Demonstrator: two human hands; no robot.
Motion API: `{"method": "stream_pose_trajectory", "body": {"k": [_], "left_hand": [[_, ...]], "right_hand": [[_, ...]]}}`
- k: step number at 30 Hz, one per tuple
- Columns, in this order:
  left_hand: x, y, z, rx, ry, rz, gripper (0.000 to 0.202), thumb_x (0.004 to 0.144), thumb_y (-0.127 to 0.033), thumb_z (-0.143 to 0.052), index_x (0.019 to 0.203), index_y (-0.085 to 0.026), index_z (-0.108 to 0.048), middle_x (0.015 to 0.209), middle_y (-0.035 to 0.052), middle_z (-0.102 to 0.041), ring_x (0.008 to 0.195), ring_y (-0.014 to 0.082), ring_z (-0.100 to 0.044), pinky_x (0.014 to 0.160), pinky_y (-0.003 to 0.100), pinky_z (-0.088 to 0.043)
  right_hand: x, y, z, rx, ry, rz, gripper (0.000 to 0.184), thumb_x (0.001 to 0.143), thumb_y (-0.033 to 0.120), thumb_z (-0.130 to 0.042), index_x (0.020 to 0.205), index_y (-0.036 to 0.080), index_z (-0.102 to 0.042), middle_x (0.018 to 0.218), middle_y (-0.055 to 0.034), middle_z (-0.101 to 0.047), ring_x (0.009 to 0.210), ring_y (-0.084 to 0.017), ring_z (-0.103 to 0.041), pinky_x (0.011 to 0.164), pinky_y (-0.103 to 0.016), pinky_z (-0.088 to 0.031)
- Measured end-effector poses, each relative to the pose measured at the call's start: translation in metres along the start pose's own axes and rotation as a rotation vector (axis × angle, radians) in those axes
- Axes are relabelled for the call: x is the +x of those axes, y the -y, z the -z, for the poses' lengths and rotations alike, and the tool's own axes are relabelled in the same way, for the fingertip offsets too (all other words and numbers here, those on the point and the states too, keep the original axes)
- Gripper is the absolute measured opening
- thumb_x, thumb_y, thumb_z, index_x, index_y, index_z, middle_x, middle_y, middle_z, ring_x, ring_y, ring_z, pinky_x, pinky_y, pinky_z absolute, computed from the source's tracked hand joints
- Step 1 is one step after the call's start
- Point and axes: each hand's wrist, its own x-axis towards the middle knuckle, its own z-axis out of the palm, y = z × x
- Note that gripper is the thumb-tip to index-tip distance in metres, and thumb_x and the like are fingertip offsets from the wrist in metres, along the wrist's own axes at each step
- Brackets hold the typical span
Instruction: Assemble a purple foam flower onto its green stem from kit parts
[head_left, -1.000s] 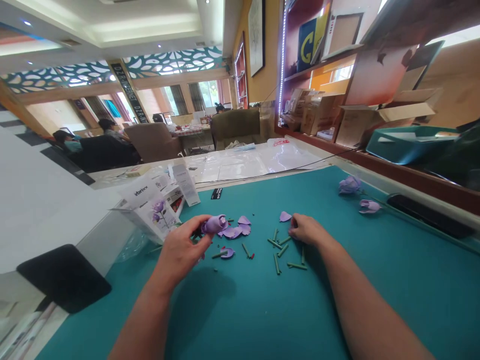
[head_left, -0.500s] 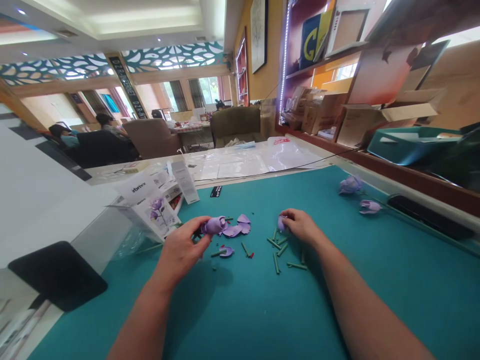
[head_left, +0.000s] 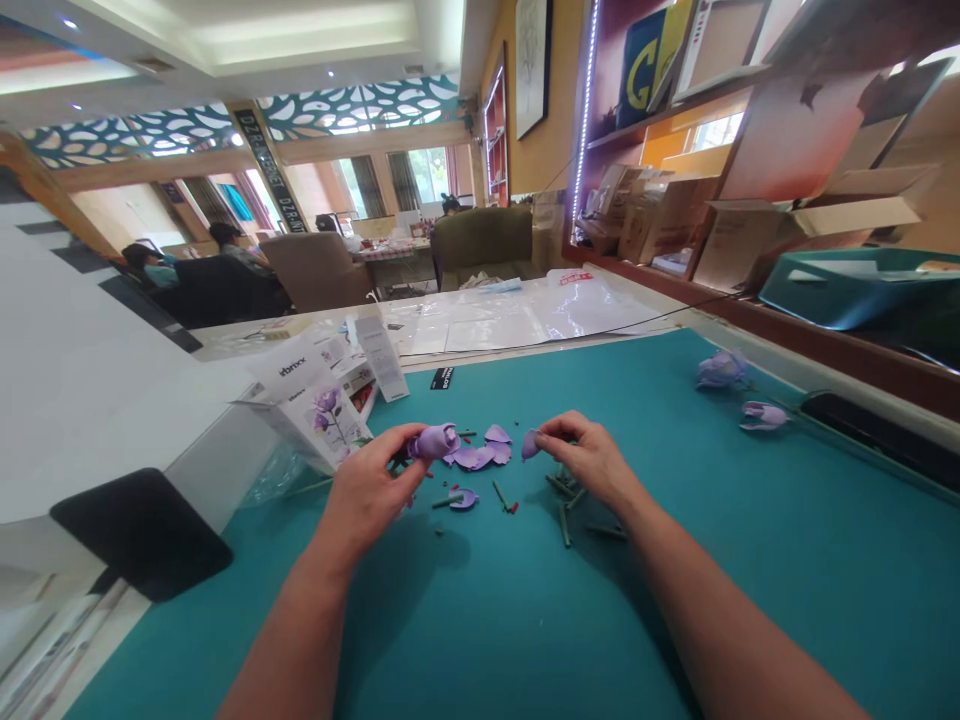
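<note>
Carried by the right hand (head_left: 589, 462), one purple petal (head_left: 530, 444) has moved left over the past half second, away from the green sticks and nearer the left hand (head_left: 373, 487), which has barely shifted.

Take the spot between the two hands as the clock's centre, twelve pointing away from the wearer. At two o'clock, the right thumb and fingertips pinch that single thin, curved petal. At ten, the left hand grips one rolled purple rosebud (head_left: 433, 442), smooth and plastic-looking, tilted with its tip toward three. Rosebud and petal are near each other, not touching.

About four loose petals (head_left: 474, 459) overlap at the centre. Just below, toward six, one cupped petal (head_left: 470, 498) has one green stick (head_left: 444, 502) across it; beside it lies another slim stick (head_left: 500, 494), with one small red piece (head_left: 514, 508) near its end. At four o'clock are at least four short, straight green sticks (head_left: 565, 525), some hidden by the right hand.

Farther off, two finished-looking flowers lie toward two o'clock: one full, ruffled rose (head_left: 721, 369) and one cup-shaped bloom (head_left: 763, 416). Between nine and ten stands one white card box (head_left: 322, 412) printed with purple roses. Beneath everything is a smooth, matte teal surface (head_left: 510, 630).
</note>
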Motion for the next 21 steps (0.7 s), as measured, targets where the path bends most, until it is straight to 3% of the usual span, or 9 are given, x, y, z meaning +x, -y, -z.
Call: {"method": "stream_pose_trajectory", "body": {"k": [4, 10, 21], "left_hand": [[0.000, 0.001, -0.001, -0.010, 0.024, -0.004, 0.033, 0.082, -0.033, -0.048, 0.110, -0.023, -0.062, 0.095, 0.0024, -0.071, 0.065, 0.0168, -0.065, 0.065, 0.028, -0.053], [-0.001, -0.001, -0.003, -0.011, 0.040, -0.053, 0.033, 0.083, -0.030, -0.047, 0.110, -0.021, -0.062, 0.102, 0.0039, -0.070, 0.089, 0.0213, -0.066, 0.075, 0.030, -0.053], [-0.001, 0.004, -0.011, -0.024, 0.053, -0.081, 0.034, 0.081, -0.023, -0.047, 0.113, -0.022, -0.061, 0.106, 0.0041, -0.070, 0.094, 0.0215, -0.065, 0.081, 0.034, -0.054]], "right_hand": [[-0.005, 0.010, -0.002, 0.133, -0.053, 0.006, 0.026, 0.076, 0.043, -0.060, 0.076, 0.017, -0.064, 0.063, 0.0003, -0.054, 0.058, -0.012, -0.045, 0.053, -0.024, -0.039], [-0.017, 0.027, -0.014, 0.234, 0.017, 0.081, 0.025, 0.078, 0.042, -0.058, 0.074, 0.018, -0.056, 0.061, 0.0012, -0.051, 0.056, -0.012, -0.044, 0.051, -0.023, -0.037], [-0.034, 0.039, -0.028, 0.018, 0.061, 0.289, 0.012, 0.082, 0.027, -0.053, 0.072, 0.020, -0.053, 0.060, 0.0027, -0.053, 0.054, -0.010, -0.046, 0.050, -0.021, -0.037]]}}
